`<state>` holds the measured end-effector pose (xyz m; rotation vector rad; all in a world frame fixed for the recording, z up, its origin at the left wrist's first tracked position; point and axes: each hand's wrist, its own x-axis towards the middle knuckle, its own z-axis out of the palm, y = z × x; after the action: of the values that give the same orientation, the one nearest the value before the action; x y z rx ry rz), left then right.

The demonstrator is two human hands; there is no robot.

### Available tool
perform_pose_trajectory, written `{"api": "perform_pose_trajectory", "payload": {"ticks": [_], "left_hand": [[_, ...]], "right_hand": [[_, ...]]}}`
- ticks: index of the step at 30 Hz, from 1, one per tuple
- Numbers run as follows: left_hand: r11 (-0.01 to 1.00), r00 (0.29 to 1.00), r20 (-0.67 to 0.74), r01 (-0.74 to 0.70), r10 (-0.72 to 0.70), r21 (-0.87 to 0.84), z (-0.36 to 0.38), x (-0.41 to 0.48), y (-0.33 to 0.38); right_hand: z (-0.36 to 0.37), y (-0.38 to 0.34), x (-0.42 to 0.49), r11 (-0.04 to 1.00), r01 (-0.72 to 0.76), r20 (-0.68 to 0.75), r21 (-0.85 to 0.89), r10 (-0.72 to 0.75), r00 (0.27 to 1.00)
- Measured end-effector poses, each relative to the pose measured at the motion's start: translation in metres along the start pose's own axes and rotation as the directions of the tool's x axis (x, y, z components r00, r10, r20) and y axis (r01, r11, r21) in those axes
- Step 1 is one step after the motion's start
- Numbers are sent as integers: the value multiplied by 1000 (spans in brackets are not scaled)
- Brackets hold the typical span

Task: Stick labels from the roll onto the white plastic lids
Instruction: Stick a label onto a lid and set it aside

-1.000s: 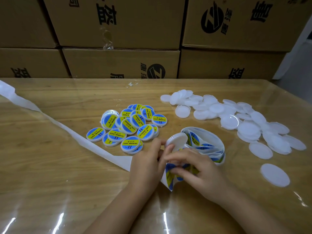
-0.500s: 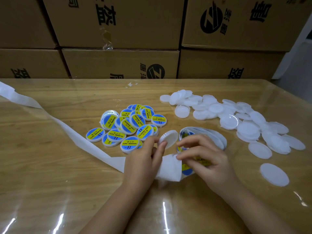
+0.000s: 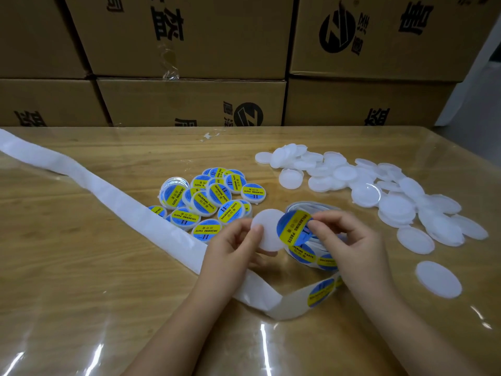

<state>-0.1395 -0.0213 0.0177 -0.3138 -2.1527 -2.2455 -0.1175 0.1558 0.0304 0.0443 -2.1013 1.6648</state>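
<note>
My left hand (image 3: 230,248) holds a bare white plastic lid (image 3: 267,230) by its edge, just above the table. My right hand (image 3: 349,240) pinches a peeled round blue-and-yellow label (image 3: 292,226), whose left edge overlaps the lid's right side. The label roll (image 3: 311,251) lies under and behind my right hand, partly hidden. Its strip with one label (image 3: 321,291) curls toward me. A pile of labelled lids (image 3: 208,199) sits at centre left. Plain white lids (image 3: 379,194) are spread at the right.
Empty white backing tape (image 3: 89,185) trails from under my left wrist to the far left table edge. Stacked cardboard boxes (image 3: 189,99) wall off the back. A single white lid (image 3: 437,279) lies near right. The wooden table (image 3: 81,280) has a glossy clear cover.
My right hand has peeled a label off the strip and lifted it to the lid. My left hand has raised the lid and turned its face toward me. The strip has dropped onto the table.
</note>
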Motion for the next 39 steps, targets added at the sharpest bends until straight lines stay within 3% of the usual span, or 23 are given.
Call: {"api": "perform_pose_trajectory", "payload": {"ticks": [4,14,33,39], "left_hand": [[992,997,64,39,-31,-122,2,0,1],[978,977,210,69,-26,-196,5,-3,2],[981,976,215,3,39,-192,6,-5,1],[991,982,174,-48,69,-124,8,-7,-1]], "right_hand": [[3,-1,-2,996,11,3,-87,-11,1000],[3,1,-1,991,-21,9,-130,22,1000],[3,2,-2,972,36,36,-233,-28,999],[6,1,-4,923,144,9,-356,-151,988]]}}
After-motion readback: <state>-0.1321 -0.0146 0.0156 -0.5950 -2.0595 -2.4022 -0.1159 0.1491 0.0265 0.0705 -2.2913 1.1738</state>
